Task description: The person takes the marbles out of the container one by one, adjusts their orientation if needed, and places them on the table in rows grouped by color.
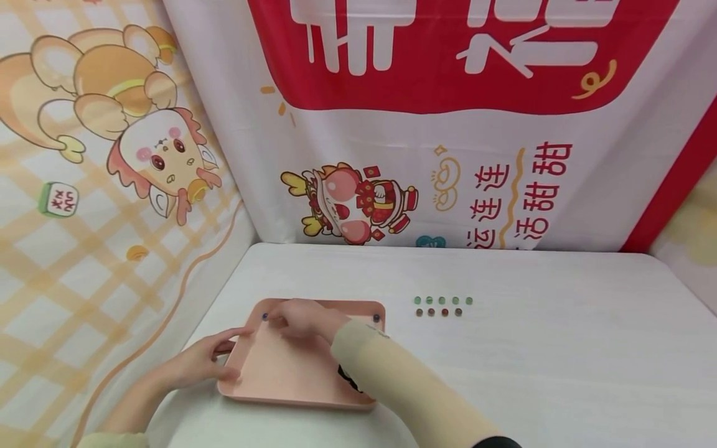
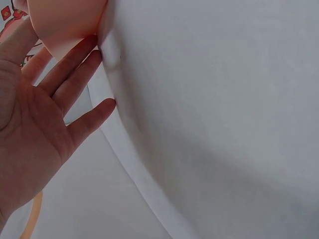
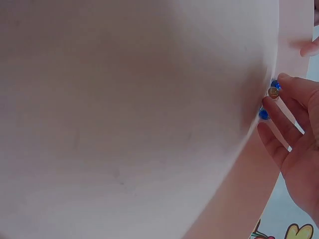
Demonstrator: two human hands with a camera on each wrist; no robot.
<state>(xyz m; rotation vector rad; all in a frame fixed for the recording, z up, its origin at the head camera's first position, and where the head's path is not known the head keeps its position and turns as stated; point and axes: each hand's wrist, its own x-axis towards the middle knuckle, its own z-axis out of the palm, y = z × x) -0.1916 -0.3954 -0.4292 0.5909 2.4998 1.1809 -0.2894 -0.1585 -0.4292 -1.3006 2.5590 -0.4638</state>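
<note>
In the head view a shallow pink tray lies on the white table, and my left hand grips its left side. The left wrist view shows the fingers of that hand stretched along the outside of the tray. Over the tray's far left corner is my right hand. Its thumb and a fingertip pinch an amber marble against the tray's edge. Blue marbles, one by the thumb and one under the fingers, sit close beside it. Another dark blue marble rests in the far right corner.
Right of the tray, several green marbles form a row on the table. A row of several brownish marbles lies just in front of them. Printed cloth walls stand behind and at the left.
</note>
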